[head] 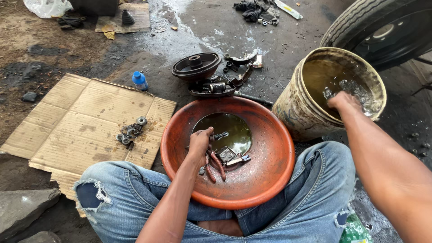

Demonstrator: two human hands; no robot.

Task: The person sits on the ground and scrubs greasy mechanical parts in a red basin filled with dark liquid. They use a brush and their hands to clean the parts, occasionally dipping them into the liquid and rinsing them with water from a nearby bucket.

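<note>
Loosely curled fingers (203,134) on pliers (215,163)

Even, soft daylight; shadows weak and diffuse. Glare on wet ground (180,27) at top and on liquid in bucket (292,108). Focus sharp centrally; slight wide-angle stretching at edges.

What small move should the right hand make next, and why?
Probably lift the right hand from the bucket and carry liquid to the orange basin. It is dipped in the bucket's murky liquid, while the left hand holds a small metal part over the basin's shallow pool.
</note>
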